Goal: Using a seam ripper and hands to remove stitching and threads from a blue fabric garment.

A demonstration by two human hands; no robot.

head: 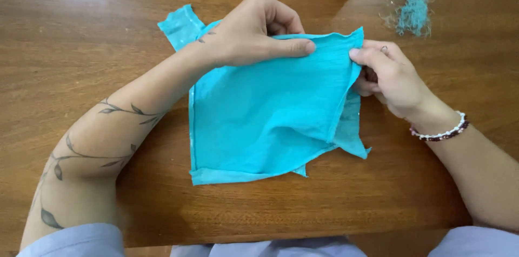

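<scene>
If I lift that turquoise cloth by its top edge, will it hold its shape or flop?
The turquoise cloth will probably flop: it already folds and wrinkles between the left hand and right hand. It looks thin, so likely light. Its frayed edges may shed, judging by the fluff nearby.

Wooden table (81, 30) under turquoise cloth (265, 116)

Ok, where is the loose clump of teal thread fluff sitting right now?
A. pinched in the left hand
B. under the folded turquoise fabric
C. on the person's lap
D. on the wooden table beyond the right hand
D: the loose clump of teal thread fluff lies on the bare brown wooden table, beyond the right hand, apart from the folded turquoise fabric piece both hands grip.
</scene>
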